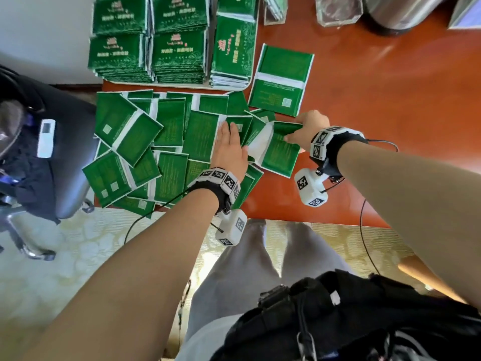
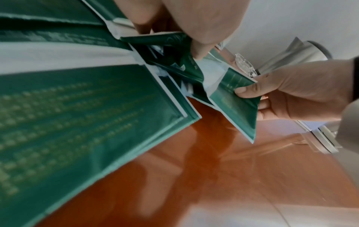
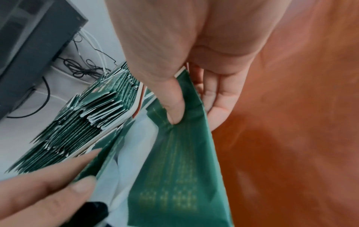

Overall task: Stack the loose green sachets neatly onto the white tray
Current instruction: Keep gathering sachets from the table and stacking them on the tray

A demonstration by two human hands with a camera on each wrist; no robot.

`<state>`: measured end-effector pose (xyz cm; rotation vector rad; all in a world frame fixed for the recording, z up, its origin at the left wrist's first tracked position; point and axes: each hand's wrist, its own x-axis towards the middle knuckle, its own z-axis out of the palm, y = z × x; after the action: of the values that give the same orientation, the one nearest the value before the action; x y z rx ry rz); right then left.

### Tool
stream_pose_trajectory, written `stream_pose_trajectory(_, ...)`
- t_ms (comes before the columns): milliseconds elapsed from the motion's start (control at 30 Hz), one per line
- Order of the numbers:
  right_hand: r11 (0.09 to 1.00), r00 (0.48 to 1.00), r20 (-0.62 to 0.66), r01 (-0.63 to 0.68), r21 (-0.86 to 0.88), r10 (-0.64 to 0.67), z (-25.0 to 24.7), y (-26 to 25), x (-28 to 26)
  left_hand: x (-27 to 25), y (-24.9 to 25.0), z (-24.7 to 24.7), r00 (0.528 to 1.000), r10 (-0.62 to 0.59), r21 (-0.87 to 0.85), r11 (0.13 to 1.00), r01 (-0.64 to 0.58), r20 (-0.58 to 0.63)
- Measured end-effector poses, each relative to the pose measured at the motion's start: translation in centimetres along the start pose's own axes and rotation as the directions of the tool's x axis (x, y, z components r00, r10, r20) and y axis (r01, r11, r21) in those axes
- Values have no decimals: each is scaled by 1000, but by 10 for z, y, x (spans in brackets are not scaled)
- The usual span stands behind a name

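Observation:
A heap of loose green sachets [image 1: 156, 142] covers the near left of the red-brown table. Neat stacks of sachets [image 1: 177, 56] stand on the white tray [image 1: 182, 86] behind it. My right hand [image 1: 303, 131] pinches one green sachet [image 1: 281, 149] by its far right edge, thumb on top [image 3: 174, 110], fingers beneath, lifting it off the heap's right side. My left hand [image 1: 229, 144] lies flat with straight fingers on the heap just left of that sachet. In the left wrist view my right hand [image 2: 291, 92] grips the sachet [image 2: 235, 106] above the table.
One sachet [image 1: 282, 79] lies alone on the table right of the tray. Shiny containers [image 1: 390, 14] stand at the back right. A dark office chair [image 1: 46, 157] with a white remote sits left of the table. Bare red-brown tabletop [image 1: 403, 87] spreads to the right.

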<state>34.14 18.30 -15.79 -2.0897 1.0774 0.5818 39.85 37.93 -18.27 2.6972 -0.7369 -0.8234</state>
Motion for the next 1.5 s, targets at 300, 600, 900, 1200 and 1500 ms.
stream_pose_trajectory(300, 996, 997, -11, -82, 39, 82, -53, 94, -6, -14, 86, 66, 996, 13, 54, 999, -8, -92)
stream_pose_trajectory(600, 985, 987, 20, -162, 51, 162, -92, 182, -17, -58, 169, 119, 996, 77, 184, 981, -67, -50)
stream_pose_trajectory(900, 951, 965, -43, -247, 184, 259, -82, 200, -20, -38, 130, 69, 862, -449, -15, 889, 458, -236)
stream_pose_trajectory(1200, 925, 963, -56, -235, 298, 263, -65, 203, -21, -22, 109, 56, 868, -492, -164, 853, 495, 60)
stream_pose_trajectory(1500, 974, 955, -207, -190, 124, 213, -96, 194, -37, -31, 105, 20, 923, -383, -167, 913, 373, -33)
